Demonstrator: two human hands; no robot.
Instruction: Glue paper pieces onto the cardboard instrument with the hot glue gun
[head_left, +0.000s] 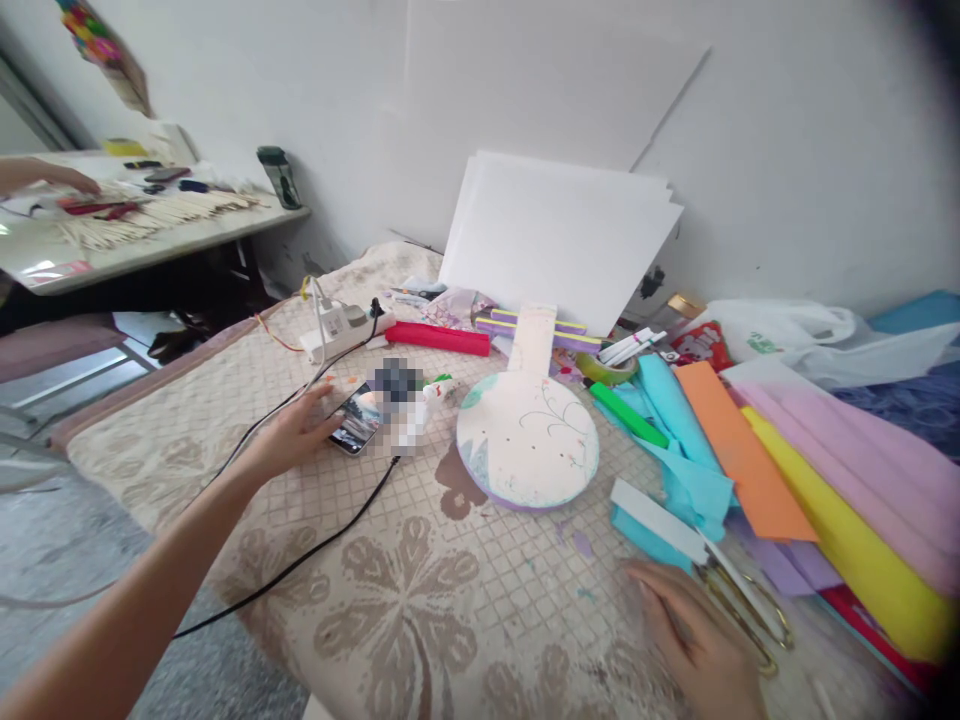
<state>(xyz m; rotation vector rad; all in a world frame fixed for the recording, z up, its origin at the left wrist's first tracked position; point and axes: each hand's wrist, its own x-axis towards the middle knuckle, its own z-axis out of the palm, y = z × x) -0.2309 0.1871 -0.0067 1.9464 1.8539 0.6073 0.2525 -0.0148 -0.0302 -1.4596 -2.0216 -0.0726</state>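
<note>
Patterned tablecloth (420, 600): left hand (296, 435) fingers a phone (358, 420) (screen pixelated); right hand (701, 640) flat, empty, beside scissors (742, 605).

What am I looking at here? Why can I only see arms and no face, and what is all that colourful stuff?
The camera sits on a person's head and looks forward and down, so you see only that person's own arms, as if through their eyes.

The left hand reaches out and touches a phone lying on the patterned table cover, with a black cable running beside it. The right hand rests flat near the table's edge, right next to a pair of gold scissors. It holds nothing.

In the middle lies a round paper fan with drawings on it. To the right are foam sheets in orange, yellow, pink and blue. White boards lean on the wall.

Far left, another person's hand works at a different table with wooden sticks.
</note>
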